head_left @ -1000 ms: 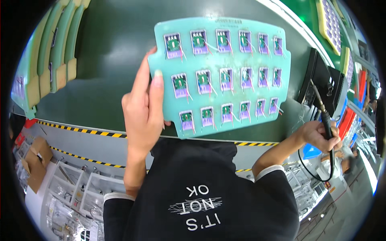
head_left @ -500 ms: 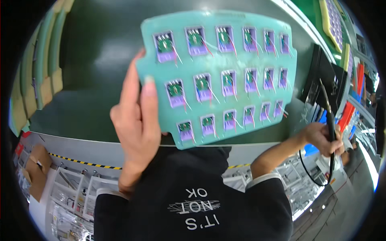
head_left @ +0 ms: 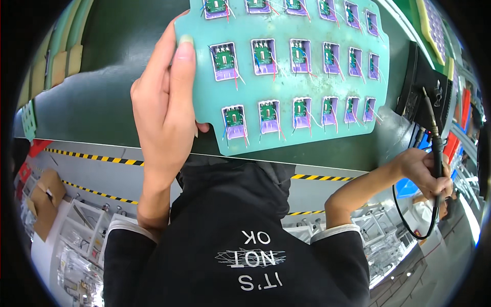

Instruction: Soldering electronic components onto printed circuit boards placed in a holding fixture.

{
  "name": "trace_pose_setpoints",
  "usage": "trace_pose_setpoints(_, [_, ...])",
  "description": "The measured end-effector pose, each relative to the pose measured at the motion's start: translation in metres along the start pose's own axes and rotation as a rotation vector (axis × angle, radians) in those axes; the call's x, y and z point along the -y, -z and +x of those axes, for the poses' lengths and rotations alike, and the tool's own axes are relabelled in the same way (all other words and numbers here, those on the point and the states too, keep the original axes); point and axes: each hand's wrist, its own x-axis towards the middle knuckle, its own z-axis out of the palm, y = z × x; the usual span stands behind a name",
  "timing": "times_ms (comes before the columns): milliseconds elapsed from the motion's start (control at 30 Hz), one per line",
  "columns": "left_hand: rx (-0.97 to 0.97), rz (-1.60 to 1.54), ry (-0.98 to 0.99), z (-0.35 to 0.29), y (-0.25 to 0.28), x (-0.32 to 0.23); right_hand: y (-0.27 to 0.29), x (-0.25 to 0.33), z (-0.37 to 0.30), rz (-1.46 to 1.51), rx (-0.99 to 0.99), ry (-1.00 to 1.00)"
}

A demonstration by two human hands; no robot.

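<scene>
My left hand [head_left: 171, 107] grips the left edge of a teal tray [head_left: 279, 88], thumb on its face and fingers behind. The tray is tilted up over the bench, and its far edge runs out of the picture. Rows of cut-outs in it hold purple plastic housings [head_left: 236, 132], each with a small green circuit board [head_left: 223, 60] and thin red, white and blue wires. Off to the right, my right hand [head_left: 422, 171] is closed round the handle of a soldering iron [head_left: 436, 148]. Its tip points up and away, apart from the tray.
Under the tray lies a dark green bench top [head_left: 102, 112]. More trays stand stacked [head_left: 60, 61] at the far left. A black box [head_left: 424, 89] sits on the right, close to the iron's tip; a red bin [head_left: 464, 110] is beyond. The iron's black cord [head_left: 401, 217] loops below my right hand.
The tray and my left hand have shifted farther up in the picture, the tray slightly right. My right hand with the soldering iron has moved a little right. Both grips are unchanged.
</scene>
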Motion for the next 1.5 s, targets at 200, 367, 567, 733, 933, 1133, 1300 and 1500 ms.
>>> trace_pose_setpoints(200, [-0.015, 0.003, 0.022, -0.002, -0.001, -0.008, 0.004, 0.006, 0.002, 0.003, -0.02, 0.078])
trace_pose_setpoints(367, [-0.029, 0.015, 0.04, -0.003, -0.004, -0.011, 0.009, 0.01, 0.001, 0.061, -0.001, 0.122])
trace_pose_setpoints(567, [-0.073, 0.109, -0.095, -0.002, -0.006, -0.002, 0.006, 0.015, 0.0, 0.062, 0.007, 0.132])
trace_pose_setpoints(733, [-0.01, 0.032, -0.027, -0.004, -0.008, -0.009, 0.016, 0.009, 0.002, 0.066, 0.041, 0.118])
trace_pose_setpoints(933, [-0.02, 0.043, -0.022, -0.009, -0.01, -0.012, 0.013, 0.015, 0.003, 0.37, 0.145, -0.107])
trace_pose_setpoints(1133, [0.068, -0.272, 0.164, -0.043, -0.026, -0.027, -0.011, 0.053, -0.006, 0.703, 0.307, -0.249])
trace_pose_setpoints(1300, [0.047, -0.315, 0.158, -0.06, -0.036, -0.024, -0.006, 0.069, -0.014, 0.691, 0.586, -0.211])
trace_pose_setpoints(1500, [0.107, -0.239, 0.082, -0.061, -0.03, -0.023, -0.003, 0.082, -0.026, 0.734, 0.523, -0.294])
